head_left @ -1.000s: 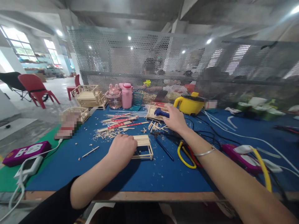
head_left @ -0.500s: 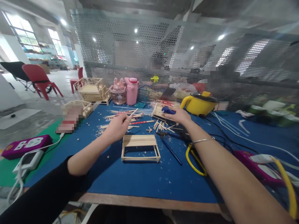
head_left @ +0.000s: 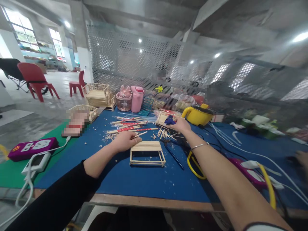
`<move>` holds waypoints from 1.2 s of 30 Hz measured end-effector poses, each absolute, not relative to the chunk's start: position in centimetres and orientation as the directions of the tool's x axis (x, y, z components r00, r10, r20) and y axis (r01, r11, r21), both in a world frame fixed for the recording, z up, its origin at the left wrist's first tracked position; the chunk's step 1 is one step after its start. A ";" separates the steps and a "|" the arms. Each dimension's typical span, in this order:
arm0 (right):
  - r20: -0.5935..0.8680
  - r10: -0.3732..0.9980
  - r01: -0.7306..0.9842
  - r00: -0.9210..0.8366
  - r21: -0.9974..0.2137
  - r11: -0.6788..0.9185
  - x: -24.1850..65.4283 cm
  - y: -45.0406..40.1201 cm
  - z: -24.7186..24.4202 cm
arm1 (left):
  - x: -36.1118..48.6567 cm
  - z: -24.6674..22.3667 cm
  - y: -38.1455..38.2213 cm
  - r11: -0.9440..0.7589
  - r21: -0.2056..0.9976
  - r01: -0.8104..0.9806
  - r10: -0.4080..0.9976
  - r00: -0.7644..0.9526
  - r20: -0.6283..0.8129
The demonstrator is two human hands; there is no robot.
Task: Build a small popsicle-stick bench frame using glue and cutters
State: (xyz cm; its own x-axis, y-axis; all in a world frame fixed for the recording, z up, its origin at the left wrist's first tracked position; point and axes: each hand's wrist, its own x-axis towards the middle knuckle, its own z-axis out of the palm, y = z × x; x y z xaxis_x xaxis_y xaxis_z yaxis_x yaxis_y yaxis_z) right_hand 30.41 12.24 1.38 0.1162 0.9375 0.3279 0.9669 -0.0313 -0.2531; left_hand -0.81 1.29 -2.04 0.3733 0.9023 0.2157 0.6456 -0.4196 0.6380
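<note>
- Left hand [head_left: 126, 141] pinches a stick [head_left: 142, 133] by the frame [head_left: 146, 147]; best kept lined up with it.
- Right hand [head_left: 182, 125] curls round a blue tool [head_left: 169, 120], best held steady.

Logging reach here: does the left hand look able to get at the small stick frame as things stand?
Likely yes: the left hand is beside the small stick frame with nothing visible between, though its grip holds a thin stick.

I count at least four pale wooden-stick frames [head_left: 146, 146]; two red plastic chairs [head_left: 32, 74]; two purple oblong power strips [head_left: 33, 149]; one yellow round black-lidded pot [head_left: 198, 116]; one pink upright flask [head_left: 137, 101].
</note>
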 end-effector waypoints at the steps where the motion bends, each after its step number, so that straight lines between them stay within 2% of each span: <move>1: 0.331 0.935 0.965 0.125 -0.259 -0.037 30.3 12.2 1.5 | -0.8 -2.0 1.3 -0.438 0.631 0.640 0.893 0.388 0.227; 5: 0.304 0.945 0.943 0.121 -0.331 -0.014 30.6 11.9 2.5 | -0.8 -2.1 1.2 -0.484 0.625 0.612 0.868 0.424 0.257; 11: 0.280 0.950 0.844 0.134 -0.535 0.039 32.0 9.6 4.8 | -0.9 -1.9 1.0 -0.484 0.648 0.588 0.866 0.427 0.260; 15: 0.235 0.969 0.817 0.071 -0.571 0.078 32.1 4.2 6.1 | -0.9 -1.9 0.9 -0.471 0.668 0.576 0.867 0.440 0.232; 20: 0.135 0.989 0.879 -0.062 -0.462 0.118 30.1 -4.6 6.3 | -0.8 -2.0 0.9 -0.444 0.690 0.571 0.881 0.421 0.218; 23: 0.169 0.978 0.893 -0.120 -0.412 0.181 29.1 -7.9 6.0 | -0.8 -1.9 0.8 -0.437 0.698 0.567 0.884 0.415 0.216; 28: 0.218 0.961 0.910 -0.170 -0.340 0.238 28.7 -9.2 5.1 | -0.8 -1.9 0.8 -0.429 0.691 0.582 0.888 0.410 0.205; 36: 0.205 0.962 0.917 -0.179 -0.318 0.239 28.4 -9.0 4.5 | -0.8 -2.0 0.9 -0.444 0.670 0.595 0.882 0.422 0.209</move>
State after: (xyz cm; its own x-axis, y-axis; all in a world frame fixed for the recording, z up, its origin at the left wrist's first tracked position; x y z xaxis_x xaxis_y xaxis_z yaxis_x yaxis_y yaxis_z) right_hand 28.44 -9.03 4.54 -0.1794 0.9622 0.2050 0.9174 0.2389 -0.3182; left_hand -0.83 0.89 -2.01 0.4222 0.8821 0.2088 0.5952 -0.4435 0.6701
